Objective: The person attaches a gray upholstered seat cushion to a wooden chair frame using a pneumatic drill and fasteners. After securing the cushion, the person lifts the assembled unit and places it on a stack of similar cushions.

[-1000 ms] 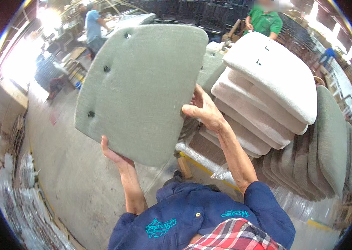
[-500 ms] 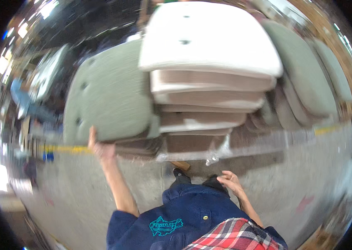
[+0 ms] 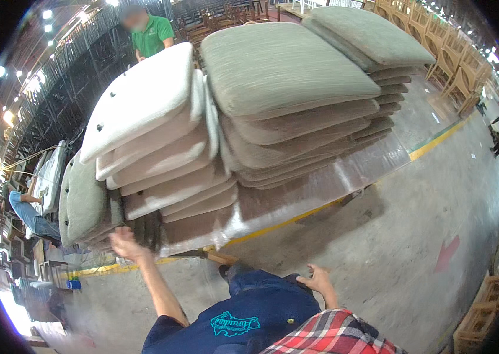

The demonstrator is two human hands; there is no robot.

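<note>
My left hand (image 3: pixel 128 243) is at the low front edge of the grey-green cushion stack (image 3: pixel 87 200) on the left. Its fingers are slightly blurred but look loosely apart, holding nothing visible; I cannot tell whether they touch the stack. Beside that stack rises a pile of white cushions (image 3: pixel 143 100) with dark buttons, its lower cushions leaning unevenly. To its right, a wide pile of grey-green cushions (image 3: pixel 285 71) stands in front of me. My right hand (image 3: pixel 319 281) hangs free near my waist, thumb and fingers apart, nothing in it.
Another cushion pile (image 3: pixel 373 35) stands farther right. Clear plastic sheeting (image 3: pixel 332 183) covers the low surface beneath the piles, by a yellow floor line (image 3: pixel 438 141). A person in green (image 3: pixel 152 35) stands behind; another in blue (image 3: pixel 25 203) works at left. Wooden chair frames (image 3: pixel 462 65) line the far right.
The view has swung right, so the cushion piles appear farther left. My left hand has left the face of the grey-green cushion and is lower, by the stack's front. My right hand stays free.
</note>
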